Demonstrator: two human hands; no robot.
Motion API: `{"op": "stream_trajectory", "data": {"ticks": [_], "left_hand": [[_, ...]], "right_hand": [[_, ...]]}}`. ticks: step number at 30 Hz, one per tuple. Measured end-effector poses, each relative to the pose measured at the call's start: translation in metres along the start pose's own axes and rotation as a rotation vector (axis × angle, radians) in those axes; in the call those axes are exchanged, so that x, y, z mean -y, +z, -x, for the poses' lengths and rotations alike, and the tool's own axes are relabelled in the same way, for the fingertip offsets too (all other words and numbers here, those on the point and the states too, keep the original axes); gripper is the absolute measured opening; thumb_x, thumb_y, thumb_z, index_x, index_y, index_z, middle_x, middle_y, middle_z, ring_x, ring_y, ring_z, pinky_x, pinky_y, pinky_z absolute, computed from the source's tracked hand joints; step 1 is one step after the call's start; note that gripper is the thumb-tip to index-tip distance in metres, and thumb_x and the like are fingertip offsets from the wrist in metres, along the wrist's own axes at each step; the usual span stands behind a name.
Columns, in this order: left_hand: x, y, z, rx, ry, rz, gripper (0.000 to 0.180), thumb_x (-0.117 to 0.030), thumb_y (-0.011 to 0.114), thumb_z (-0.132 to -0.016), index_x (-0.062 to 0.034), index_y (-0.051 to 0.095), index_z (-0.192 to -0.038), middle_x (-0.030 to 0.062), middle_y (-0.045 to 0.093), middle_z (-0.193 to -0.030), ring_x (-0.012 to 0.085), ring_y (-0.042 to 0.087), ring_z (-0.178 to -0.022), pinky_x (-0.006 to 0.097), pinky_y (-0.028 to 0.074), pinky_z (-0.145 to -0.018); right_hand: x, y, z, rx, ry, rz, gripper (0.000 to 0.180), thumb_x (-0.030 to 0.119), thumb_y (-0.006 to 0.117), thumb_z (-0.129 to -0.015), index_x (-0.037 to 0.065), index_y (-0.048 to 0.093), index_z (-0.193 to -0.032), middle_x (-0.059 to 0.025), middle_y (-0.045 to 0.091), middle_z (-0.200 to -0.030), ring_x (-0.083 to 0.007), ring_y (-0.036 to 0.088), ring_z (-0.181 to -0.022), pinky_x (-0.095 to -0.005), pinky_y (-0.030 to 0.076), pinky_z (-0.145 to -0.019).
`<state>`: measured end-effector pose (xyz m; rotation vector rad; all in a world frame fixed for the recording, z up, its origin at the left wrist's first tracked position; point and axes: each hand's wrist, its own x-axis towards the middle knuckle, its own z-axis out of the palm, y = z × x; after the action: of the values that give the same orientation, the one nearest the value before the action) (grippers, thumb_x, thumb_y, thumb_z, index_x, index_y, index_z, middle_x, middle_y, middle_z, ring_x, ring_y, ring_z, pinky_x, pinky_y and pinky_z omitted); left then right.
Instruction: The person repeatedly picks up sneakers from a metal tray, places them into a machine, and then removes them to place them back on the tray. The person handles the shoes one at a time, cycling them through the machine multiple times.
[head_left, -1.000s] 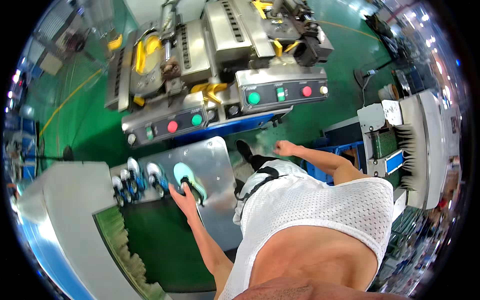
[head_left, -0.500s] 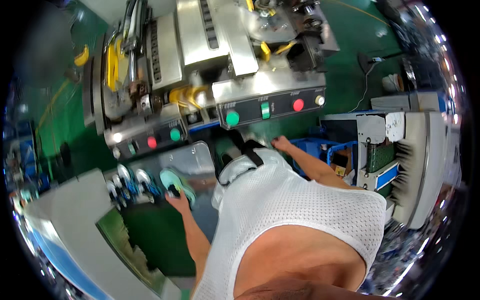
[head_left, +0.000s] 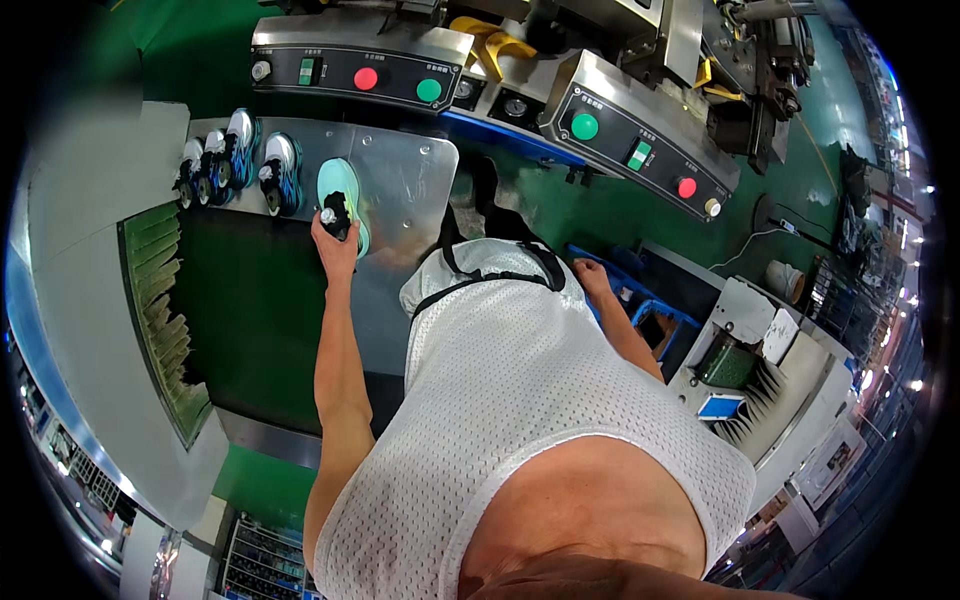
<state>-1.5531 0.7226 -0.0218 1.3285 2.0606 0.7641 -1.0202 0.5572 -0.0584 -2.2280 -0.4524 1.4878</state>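
A mint-green shoe (head_left: 338, 182) with a black collar lies on the grey metal table (head_left: 400, 165) to my left. My left hand (head_left: 335, 248) is closed on its heel end, at the dark ankle opening, where a small pale piece shows. My right hand (head_left: 592, 277) hangs by my right hip, next to a blue crate (head_left: 655, 312). Its fingers are curled, and whatever they may hold is hidden. Left of the mint shoe, several white, black and blue shoes (head_left: 283, 172) stand in a row along the table.
Ahead stands a machine with two control panels (head_left: 360, 62) (head_left: 640, 140) bearing green and red buttons. A dark green conveyor belt (head_left: 250, 310) runs at my left, beside a housing with a fringed opening (head_left: 160, 310). At my right is another white housing with bristles (head_left: 765, 390).
My view has swung left, so the machine and table sit differently in the picture. My left hand stays on the mint-green shoe. My right hand remains near my hip.
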Motion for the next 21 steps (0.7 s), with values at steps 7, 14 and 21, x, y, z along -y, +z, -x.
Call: {"op": "stream_trajectory", "data": {"ticks": [7,14,21], "left_hand": [[0.012,0.016,0.013,0.006,0.037,0.268,0.07,-0.013,0.074,-0.083,0.0093,0.034,-0.137,0.0246,0.043,-0.135,0.0335,0.049,-0.123,0.041,0.041,-0.104],[0.035,0.036,0.006,-0.119,0.056,0.109,0.075,-0.021,0.077,-0.081,0.0118,0.035,-0.134,0.03,0.048,-0.125,0.0405,0.054,-0.112,0.045,0.047,-0.094],[0.034,0.027,-0.005,0.003,-0.224,0.041,0.086,-0.036,0.077,-0.08,0.0084,0.029,-0.136,0.0299,0.055,-0.119,0.0423,0.058,-0.107,0.049,0.048,-0.087]], "right_hand": [[-0.013,-0.01,0.031,-0.032,0.162,0.202,0.025,0.024,0.061,-0.087,0.002,0.073,-0.093,-0.0069,0.067,-0.077,-0.0143,0.06,-0.065,-0.0309,0.05,-0.058],[0.019,0.004,-0.002,-0.011,-0.01,0.01,0.026,0.027,0.063,-0.091,0.003,0.067,-0.1,-0.0036,0.063,-0.076,-0.0128,0.058,-0.065,-0.0297,0.047,-0.056],[0.05,0.003,-0.016,0.023,-0.029,-0.047,0.029,0.027,0.063,-0.09,0.004,0.064,-0.108,-0.0046,0.066,-0.088,-0.0149,0.062,-0.079,-0.0318,0.051,-0.065]]}}
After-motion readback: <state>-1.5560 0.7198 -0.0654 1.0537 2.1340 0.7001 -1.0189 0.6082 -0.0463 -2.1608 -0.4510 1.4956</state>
